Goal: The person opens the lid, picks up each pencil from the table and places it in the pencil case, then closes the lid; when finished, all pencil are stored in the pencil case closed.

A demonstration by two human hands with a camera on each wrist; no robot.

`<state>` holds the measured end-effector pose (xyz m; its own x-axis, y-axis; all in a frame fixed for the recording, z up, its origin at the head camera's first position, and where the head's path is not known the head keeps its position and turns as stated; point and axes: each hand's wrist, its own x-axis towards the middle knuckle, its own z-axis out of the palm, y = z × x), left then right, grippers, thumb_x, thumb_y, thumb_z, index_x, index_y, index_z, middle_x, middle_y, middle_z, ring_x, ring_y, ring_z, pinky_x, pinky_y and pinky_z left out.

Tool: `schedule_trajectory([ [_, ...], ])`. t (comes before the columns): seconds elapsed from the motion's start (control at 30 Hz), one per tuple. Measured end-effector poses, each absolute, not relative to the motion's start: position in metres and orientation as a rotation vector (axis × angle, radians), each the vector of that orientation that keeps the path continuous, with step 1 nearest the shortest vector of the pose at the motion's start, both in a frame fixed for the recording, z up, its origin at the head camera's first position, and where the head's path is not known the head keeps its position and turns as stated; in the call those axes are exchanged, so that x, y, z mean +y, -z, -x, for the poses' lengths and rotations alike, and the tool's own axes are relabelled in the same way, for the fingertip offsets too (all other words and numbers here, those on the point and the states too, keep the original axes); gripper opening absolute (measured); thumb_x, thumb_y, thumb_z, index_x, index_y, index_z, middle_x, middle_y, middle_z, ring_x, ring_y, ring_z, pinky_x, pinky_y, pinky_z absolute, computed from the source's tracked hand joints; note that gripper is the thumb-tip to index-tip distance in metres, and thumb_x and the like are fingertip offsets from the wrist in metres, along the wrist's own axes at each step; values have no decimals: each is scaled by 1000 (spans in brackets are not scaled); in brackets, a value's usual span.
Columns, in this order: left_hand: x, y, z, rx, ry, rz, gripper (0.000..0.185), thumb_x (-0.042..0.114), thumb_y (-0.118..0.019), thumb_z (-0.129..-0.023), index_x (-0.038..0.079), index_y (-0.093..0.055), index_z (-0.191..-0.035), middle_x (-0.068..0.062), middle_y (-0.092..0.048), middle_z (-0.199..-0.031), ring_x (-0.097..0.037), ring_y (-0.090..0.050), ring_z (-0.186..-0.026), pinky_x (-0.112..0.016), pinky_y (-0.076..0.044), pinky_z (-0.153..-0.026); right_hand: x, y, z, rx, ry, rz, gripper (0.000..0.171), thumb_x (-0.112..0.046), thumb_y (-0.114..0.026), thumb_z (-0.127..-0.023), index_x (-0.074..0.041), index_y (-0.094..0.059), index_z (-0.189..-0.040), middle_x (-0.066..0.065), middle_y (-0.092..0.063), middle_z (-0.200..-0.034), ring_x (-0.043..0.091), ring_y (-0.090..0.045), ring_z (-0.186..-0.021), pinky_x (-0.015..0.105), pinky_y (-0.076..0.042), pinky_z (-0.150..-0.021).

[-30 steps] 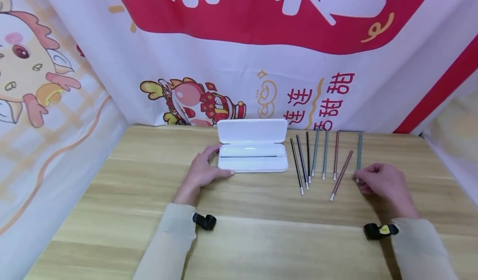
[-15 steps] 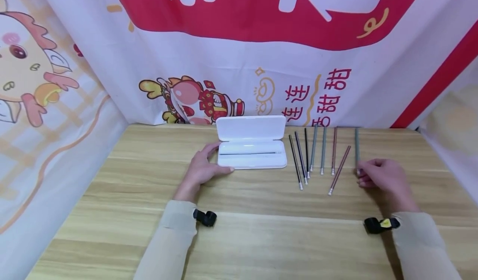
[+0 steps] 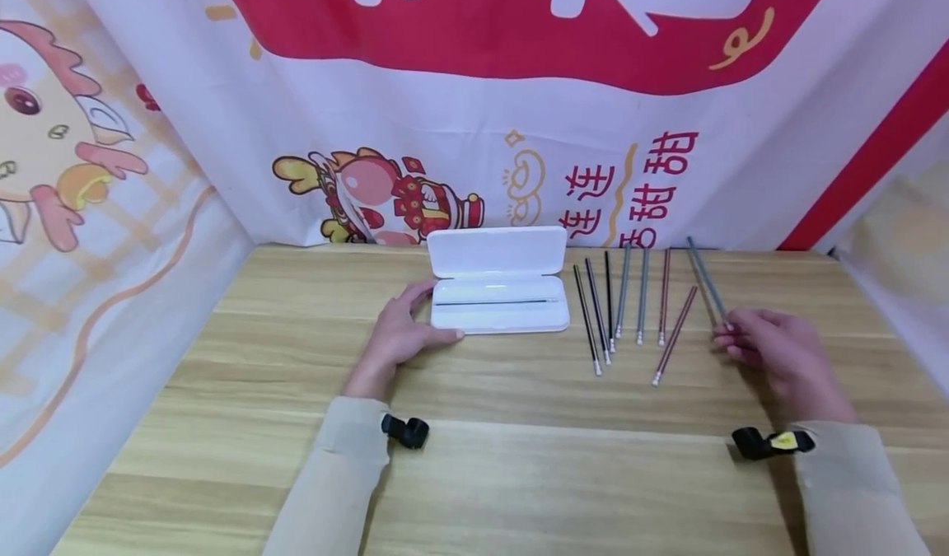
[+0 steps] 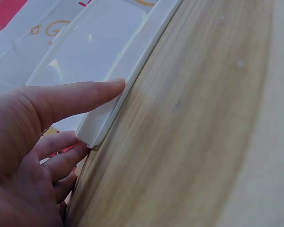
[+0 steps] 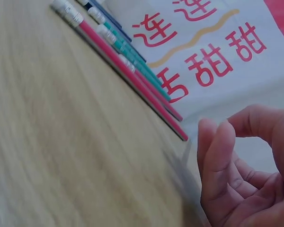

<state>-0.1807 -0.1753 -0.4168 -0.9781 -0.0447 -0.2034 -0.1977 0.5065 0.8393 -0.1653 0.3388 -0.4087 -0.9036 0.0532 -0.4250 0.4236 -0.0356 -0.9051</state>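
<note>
Grey pencil [image 3: 705, 281] pinched at its eraser end by my right hand [image 3: 778, 358], tip raised; I'd keep it level toward the white case [image 3: 498, 313] that my left hand [image 3: 396, 338] steadies with straight fingers.

The right hand [image 5: 248, 175] fills the corner at four o'clock, its fingers curled in toward the thumb with a gap between them; what they hold cannot be told here. From eleven o'clock a row of pencils [image 5: 128, 71], pink and teal with white eraser ends, lies side by side on the wooden table [image 5: 61, 156], slanting toward the centre. Behind them, at one o'clock, hangs a white banner [image 5: 213, 52] with red characters.
</note>
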Motion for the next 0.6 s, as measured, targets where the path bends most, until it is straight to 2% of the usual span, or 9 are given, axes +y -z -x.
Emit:
schedule_trajectory([
  [0.1, -176, 417, 180, 2577, -1474, 222, 97, 28, -98, -76, 33, -50, -160, -1, -43, -173, -36, -23, -166, -67, -14, -134, 337, 405, 165, 1994, 2008, -539, 36, -35, -65, -108, -10, -58, -133, -7, -79, -94, 7, -74, -84, 23, -65, -75],
  [0.2, -176, 416, 182, 2570, -1473, 232, 97, 30, -98, -76, 35, -49, -160, -1, -41, -174, -38, -21, -166, -69, -15, -134, 335, 402, 165, 2044, 1995, -538, 40, -42, -67, -106, -14, -58, -133, -11, -79, -95, 6, -73, -85, 22, -63, -76],
  [0.4, -178, 416, 182, 2582, -1451, 238, 97, 30, -98, -77, 34, -49, -160, -1, -40, -175, -37, -21, -166, -68, -15, -134, 328, 400, 167, 2059, 2078, -462, 30, -37, -71, -105, -14, -64, -124, -9, -81, -95, 6, -75, -83, 21, -62, -72],
  [0.6, -176, 416, 181, 2569, -1455, 250, 98, 29, -98, -76, 34, -48, -161, -2, -39, -175, -37, -20, -167, -68, -14, -134, 323, 396, 166, 2060, 2091, -455, 32, -38, -69, -106, -14, -63, -126, -11, -79, -97, 6, -73, -87, 20, -62, -75],
])
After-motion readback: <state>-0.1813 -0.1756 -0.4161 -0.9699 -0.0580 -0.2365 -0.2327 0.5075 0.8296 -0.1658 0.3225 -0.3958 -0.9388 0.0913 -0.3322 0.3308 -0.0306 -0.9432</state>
